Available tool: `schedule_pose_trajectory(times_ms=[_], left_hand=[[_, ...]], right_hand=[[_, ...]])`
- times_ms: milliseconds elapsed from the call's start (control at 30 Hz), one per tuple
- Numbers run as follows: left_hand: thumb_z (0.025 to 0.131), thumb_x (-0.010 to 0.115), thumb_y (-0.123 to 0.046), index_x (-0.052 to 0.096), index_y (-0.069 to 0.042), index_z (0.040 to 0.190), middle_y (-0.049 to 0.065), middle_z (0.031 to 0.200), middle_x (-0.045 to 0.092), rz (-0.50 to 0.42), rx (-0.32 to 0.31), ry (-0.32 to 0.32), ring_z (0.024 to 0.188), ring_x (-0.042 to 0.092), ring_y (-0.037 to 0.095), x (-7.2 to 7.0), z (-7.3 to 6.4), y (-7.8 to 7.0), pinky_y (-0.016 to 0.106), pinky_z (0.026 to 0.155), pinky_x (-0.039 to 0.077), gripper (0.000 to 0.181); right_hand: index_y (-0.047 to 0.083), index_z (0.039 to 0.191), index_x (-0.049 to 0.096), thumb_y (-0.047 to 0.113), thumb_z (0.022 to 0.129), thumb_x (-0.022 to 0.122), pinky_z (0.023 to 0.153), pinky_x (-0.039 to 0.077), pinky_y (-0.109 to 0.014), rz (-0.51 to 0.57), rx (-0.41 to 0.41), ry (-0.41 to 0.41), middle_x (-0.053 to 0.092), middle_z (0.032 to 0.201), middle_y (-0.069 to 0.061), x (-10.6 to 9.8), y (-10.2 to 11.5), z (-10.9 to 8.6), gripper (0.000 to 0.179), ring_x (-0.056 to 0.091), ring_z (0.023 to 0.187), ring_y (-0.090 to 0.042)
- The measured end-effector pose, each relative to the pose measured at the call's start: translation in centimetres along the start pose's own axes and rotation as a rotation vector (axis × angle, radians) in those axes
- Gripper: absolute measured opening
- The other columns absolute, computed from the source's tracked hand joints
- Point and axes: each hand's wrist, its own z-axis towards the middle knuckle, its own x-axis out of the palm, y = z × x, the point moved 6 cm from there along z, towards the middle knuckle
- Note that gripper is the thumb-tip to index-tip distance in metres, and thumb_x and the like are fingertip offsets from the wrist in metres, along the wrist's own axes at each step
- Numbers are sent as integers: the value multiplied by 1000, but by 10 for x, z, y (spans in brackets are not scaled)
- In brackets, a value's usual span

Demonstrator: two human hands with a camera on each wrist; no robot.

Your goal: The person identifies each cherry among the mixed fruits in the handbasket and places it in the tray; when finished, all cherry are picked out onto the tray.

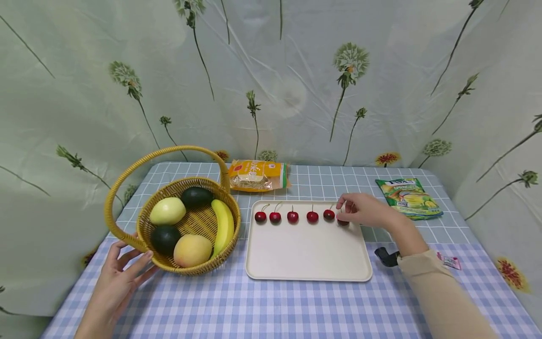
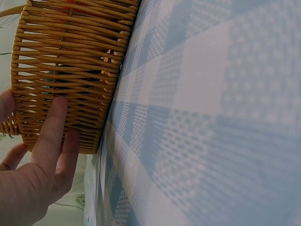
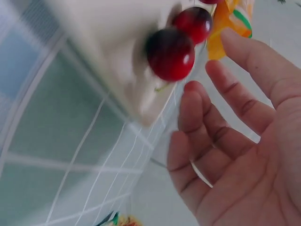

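My left hand (image 1: 120, 278) is at the near left side of a yellow woven basket (image 1: 196, 269), its fingertips against the weave. In the left wrist view one finger (image 2: 52, 125) lies along the basket wall (image 2: 70, 28). Inside the basket are a banana (image 1: 223, 226), a peach-coloured fruit (image 1: 192, 251), a pale green fruit (image 1: 167, 211) and two dark green fruits. My right hand (image 1: 367, 210) hovers at the right end of a row of several red cherries (image 1: 292, 217) on a cream tray (image 1: 309, 254). Its loosely bent fingers stand beside the end cherry (image 3: 171, 54), holding nothing.
An orange food packet (image 1: 258, 175) lies behind the tray. To the right are a green packet (image 1: 408, 197), a black curved object (image 1: 386, 257) beside the right sleeve, and a small pink wrapper (image 1: 450, 261). A dandelion-print curtain (image 1: 292, 94) stands behind the table.
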Motion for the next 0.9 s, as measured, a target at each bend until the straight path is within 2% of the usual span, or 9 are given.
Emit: schedule_pose_trajectory(times_ms=[133, 267, 400, 633, 733, 833, 900], left_hand=[[106, 62, 3, 42, -31, 145, -12, 124, 55, -4, 9, 8, 105, 69, 1, -2, 1, 1, 27, 80, 68, 55], [106, 63, 3, 42, -30, 145, -11, 125, 54, -2, 18, 18, 105, 69, 2, -1, 1, 2, 28, 81, 68, 55], [106, 63, 3, 43, -30, 144, -10, 125, 55, -10, 14, 16, 104, 70, 2, -1, 1, 3, 28, 81, 68, 54], [106, 64, 1, 44, -30, 143, -11, 126, 54, -9, 14, 13, 103, 72, 2, -2, 2, 3, 27, 81, 68, 53], [106, 64, 2, 44, -31, 144, -10, 125, 54, -10, 11, 12, 102, 72, 3, -2, 2, 3, 27, 81, 68, 54], [105, 65, 0, 43, -31, 145, -6, 127, 49, 22, -6, -10, 101, 71, 3, -2, 2, 1, 26, 81, 68, 55], [105, 69, -5, 40, -31, 148, -5, 129, 45, 95, -19, -52, 100, 69, -1, -2, -1, -3, 24, 81, 67, 58]], right_hand=[[7, 120, 72, 22, 100, 77, 64, 51, -27, -50, -37, -6, 65, 87, -4, 5, 10, 11, 26, 57, 75, -16], [3, 118, 74, 20, 99, 78, 68, 53, -26, -94, -60, 0, 68, 92, -5, 11, 14, 18, 26, 57, 81, -17], [4, 116, 76, 19, 98, 80, 73, 55, -28, -116, -78, -1, 70, 94, -5, 14, 16, 20, 25, 58, 84, -17], [7, 117, 77, 12, 96, 81, 83, 64, -33, -115, -92, 13, 74, 102, -4, 18, 14, 20, 22, 64, 94, -20], [6, 116, 77, 12, 95, 82, 87, 66, -38, -115, -128, 6, 75, 103, -5, 18, 16, 17, 22, 66, 96, -22], [8, 117, 76, 14, 94, 83, 90, 65, -41, -126, -127, -12, 74, 107, -7, 19, 16, 14, 25, 65, 100, -24], [8, 119, 76, 16, 95, 83, 92, 63, -44, -139, -130, -31, 73, 112, -8, 18, 19, 10, 26, 64, 104, -27]])
